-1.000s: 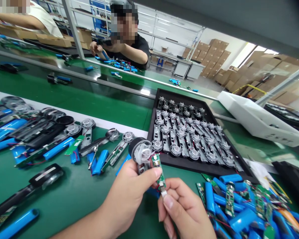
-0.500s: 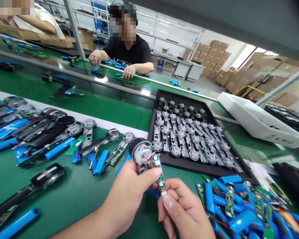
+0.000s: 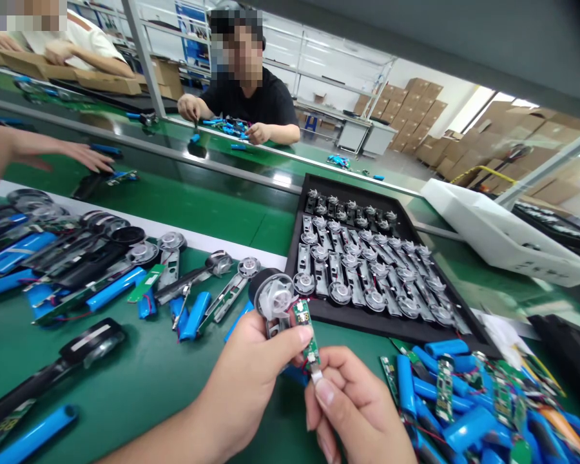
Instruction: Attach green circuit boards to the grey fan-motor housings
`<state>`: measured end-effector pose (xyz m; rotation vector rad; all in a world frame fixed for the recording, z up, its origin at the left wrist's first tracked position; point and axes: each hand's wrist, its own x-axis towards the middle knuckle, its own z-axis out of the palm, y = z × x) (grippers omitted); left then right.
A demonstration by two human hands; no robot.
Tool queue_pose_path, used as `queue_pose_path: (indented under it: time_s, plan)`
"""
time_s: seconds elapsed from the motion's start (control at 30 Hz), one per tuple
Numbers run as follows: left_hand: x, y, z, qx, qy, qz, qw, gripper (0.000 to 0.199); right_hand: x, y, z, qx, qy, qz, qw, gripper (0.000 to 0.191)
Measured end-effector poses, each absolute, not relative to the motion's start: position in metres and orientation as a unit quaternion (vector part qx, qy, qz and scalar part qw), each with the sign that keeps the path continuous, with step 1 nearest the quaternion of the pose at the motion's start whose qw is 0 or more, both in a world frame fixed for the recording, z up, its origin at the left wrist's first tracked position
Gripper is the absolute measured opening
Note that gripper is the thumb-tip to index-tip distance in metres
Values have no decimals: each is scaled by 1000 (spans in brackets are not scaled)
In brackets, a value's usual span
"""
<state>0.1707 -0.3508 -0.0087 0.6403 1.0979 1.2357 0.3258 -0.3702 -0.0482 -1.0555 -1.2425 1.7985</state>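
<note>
My left hand (image 3: 251,367) is closed round a fan unit (image 3: 276,298) with a clear round housing, and its thumb presses on a narrow green circuit board (image 3: 306,335). Pinched in my right hand (image 3: 355,399) is a small whitish connector (image 3: 316,375) at the lower end of that board. Part of a blue cell (image 3: 296,374) shows beneath the board, between my hands. Thin red wires run beside the board.
A black tray (image 3: 314,314) holds rows of fan units. Blue cells and boards (image 3: 471,428) pile up at right; parts (image 3: 96,258) cover the left. Across the conveyor (image 3: 212,206) sits a person in black (image 3: 251,103). Another person's hand (image 3: 77,153) reaches in from the left.
Another person's hand has come in from the left over the conveyor, where parts have shifted left. The person opposite has moved both hands. My hands have hardly moved.
</note>
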Motion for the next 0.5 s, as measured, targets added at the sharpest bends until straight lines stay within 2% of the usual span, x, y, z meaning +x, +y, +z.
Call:
queue_pose_path:
  time_s: [0.5]
  plan:
    - [170, -351, -9, 280, 483, 542, 628, 17, 326, -371, -47, -410, -489, 688, 345, 47]
